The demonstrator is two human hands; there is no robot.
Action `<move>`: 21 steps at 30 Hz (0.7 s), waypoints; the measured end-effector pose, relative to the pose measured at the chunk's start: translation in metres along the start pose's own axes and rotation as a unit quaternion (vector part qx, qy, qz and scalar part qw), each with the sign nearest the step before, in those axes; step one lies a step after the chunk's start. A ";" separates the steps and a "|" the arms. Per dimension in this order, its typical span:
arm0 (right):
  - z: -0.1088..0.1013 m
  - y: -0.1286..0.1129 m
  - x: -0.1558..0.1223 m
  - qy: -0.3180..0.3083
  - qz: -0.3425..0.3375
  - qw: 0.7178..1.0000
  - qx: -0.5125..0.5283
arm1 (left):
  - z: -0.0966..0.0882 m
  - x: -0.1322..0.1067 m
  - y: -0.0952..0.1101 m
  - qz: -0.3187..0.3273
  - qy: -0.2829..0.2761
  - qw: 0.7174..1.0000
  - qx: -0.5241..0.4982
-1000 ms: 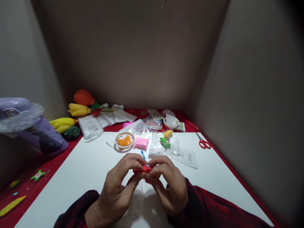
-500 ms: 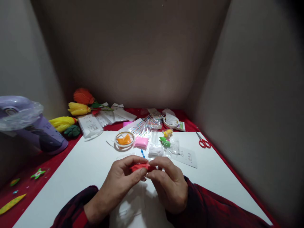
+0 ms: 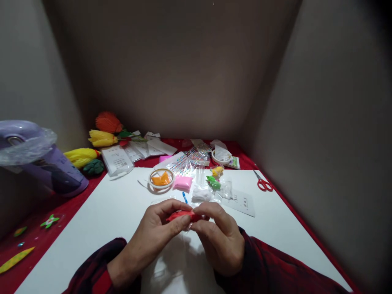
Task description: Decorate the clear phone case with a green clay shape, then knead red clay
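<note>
A small packet of red modelling clay in clear wrap is held between my two hands above the white board. My left hand pinches its left part between thumb and fingers. At its right end my right hand is closed, thumb and forefinger gripping the packet. Just beyond the fingers lie a blue tool, a pink clay packet and a white clay packet. An orange clay packet rests inside a round ring.
Red-handled scissors lie at the board's right edge. Green clay and yellow clay are behind the hands. A purple tumbler leans at left near paper flowers. Gem sheets and white packs line the back.
The red packet has shifted slightly, with more of its right end showing between the fingers. Both hands keep nearly the same place and grip.
</note>
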State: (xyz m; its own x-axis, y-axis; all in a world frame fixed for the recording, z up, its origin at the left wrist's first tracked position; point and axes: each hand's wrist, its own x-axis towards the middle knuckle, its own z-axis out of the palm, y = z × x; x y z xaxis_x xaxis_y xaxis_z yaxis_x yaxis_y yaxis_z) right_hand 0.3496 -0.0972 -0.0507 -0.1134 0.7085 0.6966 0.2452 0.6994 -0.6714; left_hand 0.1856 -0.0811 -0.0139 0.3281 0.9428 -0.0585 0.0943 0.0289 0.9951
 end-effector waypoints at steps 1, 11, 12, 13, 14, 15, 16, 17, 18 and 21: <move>-0.001 0.001 -0.002 -0.012 0.012 1.000 -0.004 | 0.000 0.000 0.000 -0.001 -0.001 1.000 0.000; 0.000 -0.001 -0.009 -0.055 0.057 0.997 0.009 | 0.002 -0.001 0.002 -0.023 -0.018 0.997 -0.069; 0.000 -0.002 -0.010 -0.058 0.058 0.997 0.014 | 0.002 -0.001 0.002 -0.022 -0.013 0.998 -0.061; 0.001 -0.002 -0.010 -0.060 0.061 0.996 0.019 | 0.002 -0.001 0.002 -0.019 -0.009 0.998 -0.051; 0.001 -0.001 -0.010 -0.062 0.065 0.996 0.025 | 0.002 0.000 0.001 -0.017 -0.009 0.999 -0.041; 0.000 -0.001 -0.011 -0.062 0.070 0.995 0.030 | 0.001 0.000 0.001 -0.014 -0.013 0.999 -0.034; 0.000 0.000 -0.011 -0.061 0.076 0.995 0.036 | 0.000 0.000 0.000 -0.014 -0.022 0.999 -0.031; -0.001 0.000 -0.011 -0.058 0.080 0.994 0.042 | -0.001 0.000 0.000 -0.015 -0.033 0.999 -0.034; -0.001 0.000 -0.011 -0.054 0.084 0.994 0.046 | -0.002 0.000 -0.001 -0.017 -0.047 0.998 -0.043; -0.003 0.000 -0.009 -0.051 0.081 0.994 0.049 | -0.004 -0.001 0.000 -0.030 -0.084 0.993 -0.083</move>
State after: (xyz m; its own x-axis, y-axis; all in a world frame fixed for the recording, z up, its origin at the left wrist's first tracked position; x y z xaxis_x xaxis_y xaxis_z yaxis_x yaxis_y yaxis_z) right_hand 0.3533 -0.1044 -0.0563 -0.1779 0.8152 0.5511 0.1735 0.5773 -0.7979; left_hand 0.1813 -0.0804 -0.0140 0.4794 0.8698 -0.1168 -0.0331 0.1509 0.9880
